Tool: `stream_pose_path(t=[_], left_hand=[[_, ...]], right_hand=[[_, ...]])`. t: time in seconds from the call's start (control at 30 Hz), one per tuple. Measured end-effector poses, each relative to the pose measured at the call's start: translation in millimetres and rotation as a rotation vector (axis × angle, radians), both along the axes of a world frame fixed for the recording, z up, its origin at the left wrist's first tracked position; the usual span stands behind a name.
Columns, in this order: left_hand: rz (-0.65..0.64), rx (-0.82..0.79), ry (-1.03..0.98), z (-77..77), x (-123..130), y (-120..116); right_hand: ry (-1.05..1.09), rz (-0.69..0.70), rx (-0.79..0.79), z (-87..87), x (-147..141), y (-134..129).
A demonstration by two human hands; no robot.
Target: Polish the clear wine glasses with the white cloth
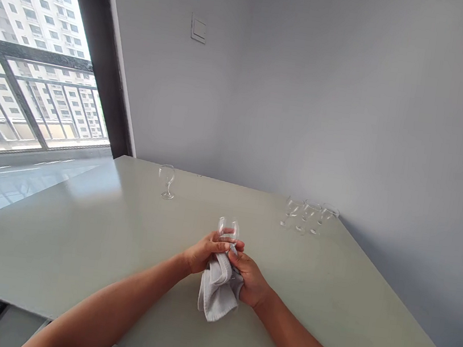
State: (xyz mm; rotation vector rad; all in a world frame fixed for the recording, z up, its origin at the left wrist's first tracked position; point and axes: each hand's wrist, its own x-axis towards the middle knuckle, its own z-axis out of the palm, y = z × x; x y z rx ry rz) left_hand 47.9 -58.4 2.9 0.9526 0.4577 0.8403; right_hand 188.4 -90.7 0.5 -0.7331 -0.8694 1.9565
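Observation:
A clear stemmed glass [229,229] is held up over the table, its bowl pointing away from me. My left hand [206,250] is closed around the lower bowl, thumb across the near side. Beside it, my right hand [248,273] grips a light grey cloth [219,292] close to the glass's stem. The cloth hangs down in folds between my wrists and hides the stem and foot. Whether my right fingers also touch the glass under the cloth, I cannot tell.
One stemmed glass [166,181] stands upright at the back left of the pale table [119,238]. Three more stemmed glasses [310,214] stand in a group at the back right. Grey walls [311,93] border the far and right sides. A window [35,65] is at left.

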Motion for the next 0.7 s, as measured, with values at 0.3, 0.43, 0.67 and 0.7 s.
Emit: stream_pose_path(t=[0.3, 0.43, 0.67, 0.7], left_hand=[[0.501, -0.107, 0.154, -6.5, -4.5, 15.7], [0.390, -0.190, 0.072, -3.4, -6.3, 13.8], [0.153, -0.299, -0.070, 0.3, 0.9, 5.7], [0.191, -0.292, -0.092, 1.8, 1.0, 6.3]], right_hand=[[-0.585, -0.343, 0.574, 1.1, 12.0, 4.5], [-0.968, -0.177, 1.233, 5.0, 9.7, -7.7], [-1.053, -0.317, 1.476, -11.5, 20.0, 1.7], [-1.011, -0.375, 1.426, -13.1, 19.8, 3.0]])
